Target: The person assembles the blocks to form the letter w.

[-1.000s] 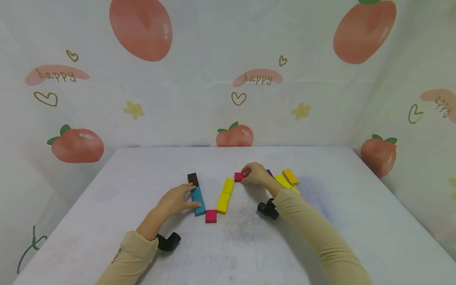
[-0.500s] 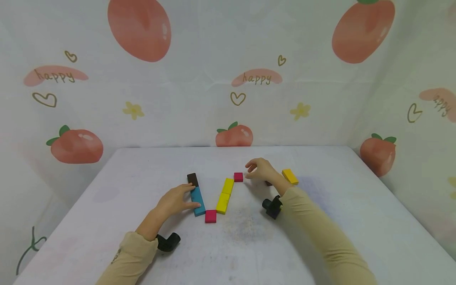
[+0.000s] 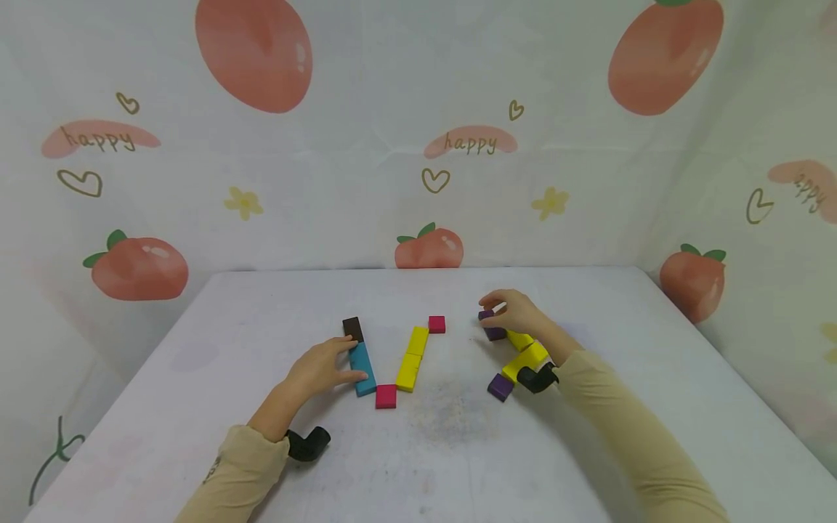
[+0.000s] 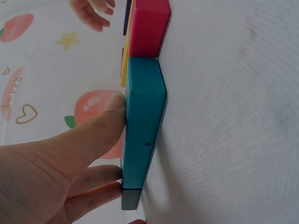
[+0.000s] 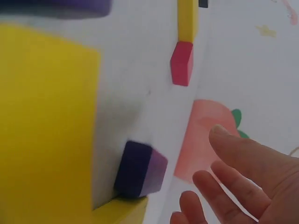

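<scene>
In the head view a zigzag line of blocks lies on the white table. My left hand (image 3: 319, 368) rests with thumb and fingertips along the blue block (image 3: 363, 372) and at the dark brown block (image 3: 352, 329). A red block (image 3: 386, 396) sits at the blue block's near end. Two yellow blocks (image 3: 408, 372) slant up from there to another red block (image 3: 436, 325). Over at the right, my right hand (image 3: 519, 314) overlaps a purple block (image 3: 495, 334). The right wrist view shows its loosely bent fingers (image 5: 238, 191) apart from the purple block (image 5: 140, 170), holding nothing.
Below the right wrist lie a larger yellow block (image 3: 525, 360), a second purple block (image 3: 500, 387) and a partly hidden yellow block (image 3: 519, 340). Black wrist cameras (image 3: 309, 444) jut from both sleeves near the tabletop. A printed cloth (image 3: 327, 181) hangs behind the table.
My right hand has let go of the far red block and moved right, over the purple block. The blocks under the right wrist have come into view. The left hand stays in place.
</scene>
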The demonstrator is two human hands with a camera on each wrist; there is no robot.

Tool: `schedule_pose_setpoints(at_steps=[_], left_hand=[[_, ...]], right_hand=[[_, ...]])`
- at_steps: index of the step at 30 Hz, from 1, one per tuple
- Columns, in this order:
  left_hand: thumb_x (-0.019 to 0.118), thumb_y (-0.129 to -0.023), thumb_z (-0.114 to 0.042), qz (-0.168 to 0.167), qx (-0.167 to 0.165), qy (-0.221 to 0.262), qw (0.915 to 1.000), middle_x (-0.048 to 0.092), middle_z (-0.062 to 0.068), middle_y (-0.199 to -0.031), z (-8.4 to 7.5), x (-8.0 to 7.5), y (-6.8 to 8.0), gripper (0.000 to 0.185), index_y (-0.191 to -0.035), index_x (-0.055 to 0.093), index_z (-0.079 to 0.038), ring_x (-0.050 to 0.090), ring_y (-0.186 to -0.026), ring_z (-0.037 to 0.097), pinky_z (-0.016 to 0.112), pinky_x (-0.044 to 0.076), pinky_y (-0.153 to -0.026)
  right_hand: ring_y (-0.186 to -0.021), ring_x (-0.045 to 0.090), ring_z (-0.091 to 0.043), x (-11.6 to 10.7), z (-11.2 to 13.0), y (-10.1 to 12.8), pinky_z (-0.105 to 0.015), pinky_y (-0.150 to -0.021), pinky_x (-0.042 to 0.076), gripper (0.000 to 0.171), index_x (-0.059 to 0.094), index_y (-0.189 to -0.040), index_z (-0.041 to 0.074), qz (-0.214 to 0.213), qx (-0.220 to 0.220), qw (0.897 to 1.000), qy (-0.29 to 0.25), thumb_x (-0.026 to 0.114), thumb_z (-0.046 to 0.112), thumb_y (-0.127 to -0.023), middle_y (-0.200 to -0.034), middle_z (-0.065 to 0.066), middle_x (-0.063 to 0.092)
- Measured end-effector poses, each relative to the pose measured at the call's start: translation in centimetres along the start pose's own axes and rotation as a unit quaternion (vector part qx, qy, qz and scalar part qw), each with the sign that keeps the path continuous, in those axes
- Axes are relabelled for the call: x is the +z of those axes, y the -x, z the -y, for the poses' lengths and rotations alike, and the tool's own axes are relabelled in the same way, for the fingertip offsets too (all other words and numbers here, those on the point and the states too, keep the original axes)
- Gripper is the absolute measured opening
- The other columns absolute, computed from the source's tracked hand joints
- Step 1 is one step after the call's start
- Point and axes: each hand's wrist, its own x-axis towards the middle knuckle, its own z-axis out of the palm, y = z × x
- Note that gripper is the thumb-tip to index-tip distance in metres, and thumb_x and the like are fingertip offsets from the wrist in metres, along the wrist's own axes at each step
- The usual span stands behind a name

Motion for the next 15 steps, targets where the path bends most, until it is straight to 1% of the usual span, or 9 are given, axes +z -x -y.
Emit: schedule_pose_setpoints(at_steps=[4, 9, 15], left_hand=[[0.072, -0.08, -0.036, -0.001, 0.001, 0.0, 1.0, 0.046, 0.021, -0.14, 0.0, 0.0, 0.0, 0.064, -0.131, 0.052, -0.001, 0.042, -0.13, 0.041, 0.054, 0.038, -0.105], [0.072, -0.08, -0.035, 0.001, 0.0, 0.0, 1.0, 0.045, 0.021, -0.141, -0.1, -0.1, 0.0, 0.064, -0.131, 0.052, -0.001, 0.041, -0.13, 0.041, 0.054, 0.038, -0.106], [0.071, -0.08, -0.035, 0.0, 0.002, -0.002, 1.0, 0.046, 0.021, -0.141, -0.1, 0.0, 0.0, 0.064, -0.131, 0.052, -0.001, 0.041, -0.13, 0.041, 0.054, 0.038, -0.106]], right_hand=[[-0.11, 0.055, -0.037, -0.4, -0.8, 0.6, -0.046, -0.096, 0.049, 0.044, 0.055, -0.125, 0.001, 0.007, 0.015, 1.0, 0.008, 0.067, 0.016, -0.085, -0.125, -0.022, 0.057], [-0.115, 0.051, -0.04, -0.3, -1.6, 0.7, -0.05, -0.098, 0.046, 0.047, 0.054, -0.127, 0.004, 0.013, 0.021, 1.0, 0.017, 0.069, 0.018, -0.084, -0.13, -0.021, 0.053], [-0.119, 0.049, -0.043, 0.2, -2.2, 0.8, -0.052, -0.099, 0.045, 0.053, 0.052, -0.129, 0.005, 0.018, 0.011, 0.999, 0.029, 0.071, 0.02, -0.082, -0.135, -0.022, 0.05]])
